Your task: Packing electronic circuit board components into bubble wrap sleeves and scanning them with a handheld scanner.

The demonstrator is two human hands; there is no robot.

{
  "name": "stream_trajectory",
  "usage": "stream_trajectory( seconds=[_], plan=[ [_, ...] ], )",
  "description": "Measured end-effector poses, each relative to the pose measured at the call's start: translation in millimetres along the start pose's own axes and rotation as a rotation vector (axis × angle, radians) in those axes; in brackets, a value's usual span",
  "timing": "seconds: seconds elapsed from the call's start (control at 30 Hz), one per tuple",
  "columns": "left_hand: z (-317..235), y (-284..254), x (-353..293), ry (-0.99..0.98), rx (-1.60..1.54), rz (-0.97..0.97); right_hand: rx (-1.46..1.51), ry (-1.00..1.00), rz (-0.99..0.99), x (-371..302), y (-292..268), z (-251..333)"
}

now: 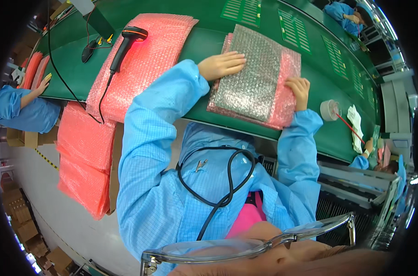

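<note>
A grey, see-through bubble-wrap packet (250, 76) lies on a small stack of pink bubble-wrap bags (286, 92) at the green bench's front edge. My left hand (221, 65) rests on the packet's left side, fingers stretched out flat. At the right edge, my right hand (299, 91) curls its fingers over the pink wrap; its thumb is hidden. To the left, a black handheld barcode scanner (126, 46), glowing red, lies on a larger pile of pink bubble-wrap bags (156, 55).
More pink bags (87, 158) hang off the bench (202, 46) at left. A black cable crosses there. On the right are a clear round tub (329, 110), a red stick and a white cloth (354, 126). Co-workers' arms (27, 108) reach in from both sides.
</note>
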State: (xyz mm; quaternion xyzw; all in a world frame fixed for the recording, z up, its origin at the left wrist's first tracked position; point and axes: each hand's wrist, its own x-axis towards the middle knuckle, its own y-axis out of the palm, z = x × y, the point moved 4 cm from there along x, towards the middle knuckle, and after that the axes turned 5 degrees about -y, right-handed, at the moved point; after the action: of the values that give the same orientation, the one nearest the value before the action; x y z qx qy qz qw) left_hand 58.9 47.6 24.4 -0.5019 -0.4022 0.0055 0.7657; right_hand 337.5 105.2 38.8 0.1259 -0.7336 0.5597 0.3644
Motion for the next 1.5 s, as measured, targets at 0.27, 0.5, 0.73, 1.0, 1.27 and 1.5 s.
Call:
stream_trajectory(
  seconds=[0.27,0.5,0.73,1.0,1.27,1.5],
  plan=[
    [-0.4,2.7,-17.0,-0.195,-0.214,0.051,0.09,0.093,0.031,3.2,10.7,2.7],
    [6.5,3.8,-27.1,-0.401,-0.54,0.011,0.18,0.179,0.091,0.5,18.5,9.0],
    [79.1,2.6,-31.6,-0.952,-0.605,-0.436,0.815,0.642,-0.18,-29.7,25.1,-34.4],
    [117.5,100.0,6.2,-1.262,-0.992,-0.489,0.86,1.21,-0.217,-45.6,59.7,-46.7],
    [116.6,106.8,-4.6,-1.302,-1.234,-0.541,1.021,1.19,-0.304,-49.1,63.5,-31.9],
    [83.2,96.8,-27.4,-1.346,-1.37,-0.608,1.001,1.194,-0.216,-60.9,44.4,-15.8]
  ],
)
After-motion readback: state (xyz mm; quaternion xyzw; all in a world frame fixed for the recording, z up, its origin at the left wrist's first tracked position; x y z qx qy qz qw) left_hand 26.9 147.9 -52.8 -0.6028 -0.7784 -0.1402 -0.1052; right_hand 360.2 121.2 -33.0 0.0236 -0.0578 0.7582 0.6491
